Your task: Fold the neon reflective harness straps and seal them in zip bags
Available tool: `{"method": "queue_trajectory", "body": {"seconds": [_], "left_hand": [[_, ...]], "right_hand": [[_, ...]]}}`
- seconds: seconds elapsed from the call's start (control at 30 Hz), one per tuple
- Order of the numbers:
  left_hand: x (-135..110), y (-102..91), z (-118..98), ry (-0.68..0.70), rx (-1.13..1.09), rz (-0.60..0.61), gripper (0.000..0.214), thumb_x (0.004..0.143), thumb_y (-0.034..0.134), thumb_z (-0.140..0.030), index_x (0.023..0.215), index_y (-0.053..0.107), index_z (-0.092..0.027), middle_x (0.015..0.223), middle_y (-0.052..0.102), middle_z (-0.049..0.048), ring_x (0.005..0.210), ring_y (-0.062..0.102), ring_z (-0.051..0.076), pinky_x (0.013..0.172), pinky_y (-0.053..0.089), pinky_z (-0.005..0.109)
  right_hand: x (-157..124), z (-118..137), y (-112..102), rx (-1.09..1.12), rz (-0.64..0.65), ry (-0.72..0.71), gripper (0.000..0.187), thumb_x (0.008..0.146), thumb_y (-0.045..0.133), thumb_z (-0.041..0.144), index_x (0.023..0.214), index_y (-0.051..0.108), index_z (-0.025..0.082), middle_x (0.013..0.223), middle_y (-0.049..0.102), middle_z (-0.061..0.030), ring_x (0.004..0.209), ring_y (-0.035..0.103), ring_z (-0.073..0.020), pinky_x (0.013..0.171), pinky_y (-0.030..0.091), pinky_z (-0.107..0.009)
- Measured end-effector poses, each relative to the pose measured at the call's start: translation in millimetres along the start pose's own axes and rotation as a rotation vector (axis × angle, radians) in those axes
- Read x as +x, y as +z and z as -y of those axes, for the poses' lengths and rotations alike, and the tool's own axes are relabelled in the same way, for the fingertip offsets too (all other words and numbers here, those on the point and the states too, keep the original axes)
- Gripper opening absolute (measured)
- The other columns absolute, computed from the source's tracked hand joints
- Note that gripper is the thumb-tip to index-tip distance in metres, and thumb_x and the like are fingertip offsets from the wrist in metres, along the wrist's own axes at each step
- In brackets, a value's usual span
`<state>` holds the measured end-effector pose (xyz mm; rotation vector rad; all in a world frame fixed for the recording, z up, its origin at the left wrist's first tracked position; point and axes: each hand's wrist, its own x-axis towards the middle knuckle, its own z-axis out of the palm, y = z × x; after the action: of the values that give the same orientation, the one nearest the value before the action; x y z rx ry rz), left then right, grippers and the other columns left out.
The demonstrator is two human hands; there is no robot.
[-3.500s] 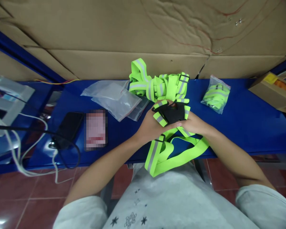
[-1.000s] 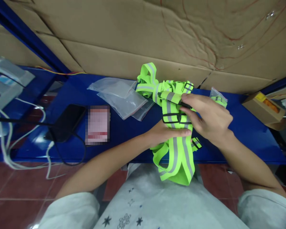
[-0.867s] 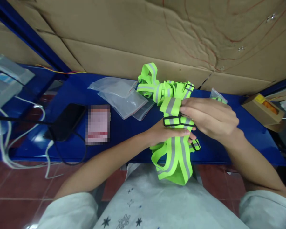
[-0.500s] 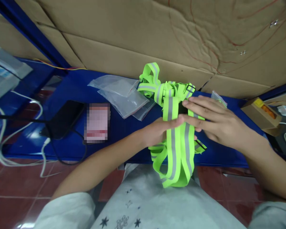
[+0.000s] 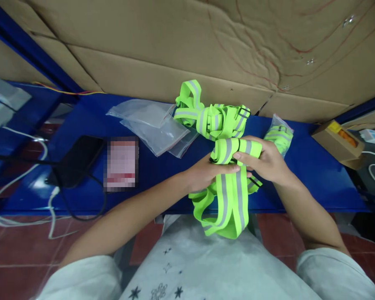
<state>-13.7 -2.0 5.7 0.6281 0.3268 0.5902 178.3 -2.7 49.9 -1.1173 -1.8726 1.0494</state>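
Between my hands is a neon-green reflective strap (image 5: 241,204) with grey stripes, its upper part folded over and its loops hanging toward my lap. My left hand (image 5: 203,171) grips it from the left, thumb laid across the front. From the right, my right hand (image 5: 267,161) pinches the folded part, thumb on top; some fingers are hidden behind the strap. Just beyond, a pile of similar green reflective straps (image 5: 211,118) with black buckles lies on the blue table (image 5: 312,183).
Clear plastic bags (image 5: 153,125) lie left of the pile. A bagged green strap (image 5: 279,134) is at the right, near a cardboard box (image 5: 337,143). Farther left are a pixelated card-like item (image 5: 121,164), a black phone-like device (image 5: 78,160) and white cables (image 5: 51,208). A cardboard wall (image 5: 162,54) stands behind.
My right hand has gone from flat, stretched fingers to a pinch. The strap's upper part is now folded down over itself, and the bagged strap has come into fuller view.
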Motion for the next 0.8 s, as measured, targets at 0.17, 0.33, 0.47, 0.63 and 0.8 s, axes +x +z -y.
{"method": "queue_trajectory", "body": {"seconds": [0.17,0.33,0.47,0.63,0.8], "left_hand": [[-1,1.2,-2,-0.069,-0.018,0.022,0.042,0.072,0.093,-0.023,0.11,0.077,-0.015,0.105,0.082,0.0126,0.1,0.079,0.028,0.093,0.062,0.041],[-9,8.3,-3,-0.119,0.051,0.08,0.042,0.079,0.088,-0.025,0.118,0.077,-0.015,0.114,0.08,0.0149,0.101,0.078,0.027,0.093,0.062,0.04],[-11,6.7,-7,-0.11,0.004,0.221,0.037,0.086,0.079,-0.024,0.122,0.077,-0.018,0.121,0.079,0.0125,0.113,0.076,0.027,0.099,0.06,0.038],[-13,3.1,-11,-0.01,0.024,0.368,0.062,0.076,0.087,-0.055,0.127,0.076,-0.021,0.135,0.073,0.013,0.12,0.073,0.03,0.099,0.06,0.035],[-13,6.2,-8,-0.092,-0.05,0.284,0.074,0.075,0.079,-0.074,0.122,0.077,-0.017,0.121,0.078,0.0169,0.112,0.076,0.032,0.092,0.063,0.038]], "right_hand": [[4,13,5,-0.151,-0.282,-0.108,0.029,0.091,0.077,0.048,0.104,0.071,0.023,0.073,0.07,0.0029,0.051,0.062,-0.0124,0.049,0.055,-0.026],[12,26,-1,-0.309,-0.364,-0.357,0.024,0.093,0.077,0.041,0.11,0.074,0.025,0.101,0.078,-0.0014,0.087,0.076,-0.0203,0.081,0.065,-0.035],[14,23,-9,-0.366,-0.079,-0.644,0.041,0.099,0.068,0.025,0.139,0.066,0.028,0.127,0.075,-0.0037,0.119,0.072,-0.0232,0.103,0.06,-0.038],[15,17,-26,-0.418,0.128,-0.759,0.038,0.107,0.055,0.033,0.143,0.065,0.027,0.139,0.068,-0.0086,0.132,0.064,-0.0257,0.111,0.054,-0.047],[3,31,-38,-0.469,0.315,-0.573,0.051,0.104,0.06,0.035,0.154,0.052,0.031,0.16,0.05,-0.0072,0.15,0.047,-0.0259,0.123,0.045,-0.048]]}}
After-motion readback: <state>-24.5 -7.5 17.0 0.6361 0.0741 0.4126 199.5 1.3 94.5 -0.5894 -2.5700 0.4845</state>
